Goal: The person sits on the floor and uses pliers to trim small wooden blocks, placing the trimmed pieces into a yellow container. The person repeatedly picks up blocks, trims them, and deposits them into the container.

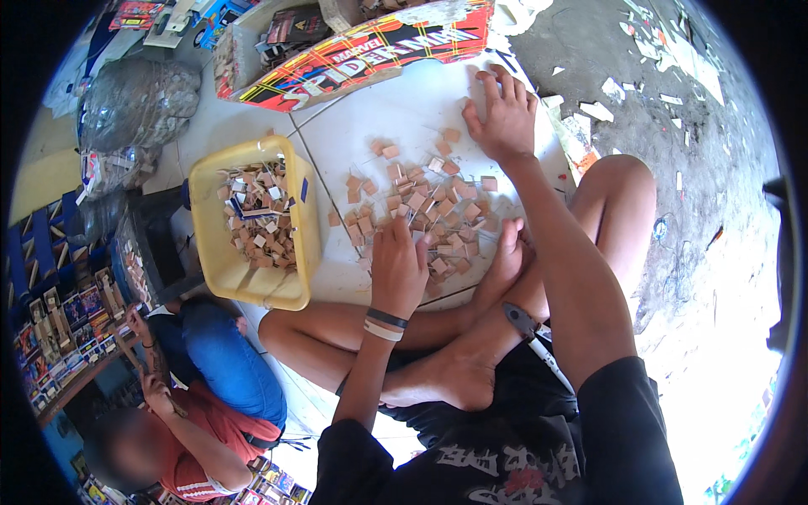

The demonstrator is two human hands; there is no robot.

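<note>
On the white tiled floor before me lies a loose pile of small brown square pieces (459,192), several with thin wire-like pins sticking out. My left hand (399,271) is at the near left side of this pile, its fingers drawn together over the squares. Whatever sits between those fingertips is too small to make out. Farther off to the right, my right hand (507,122) rests on the tile with fingers spread, holding nothing. To the left of the pile stands a yellow plastic basin (305,240) partly filled with similar squares and some blue strips.
A printed red and yellow cardboard box (387,52) stands at the far side. A tool with a grey head (520,320) lies across my lap. Stuffed plastic bags (139,101) sit at far left. Another person in a red shirt (215,433) sits at lower left. Scraps litter the concrete (619,88).
</note>
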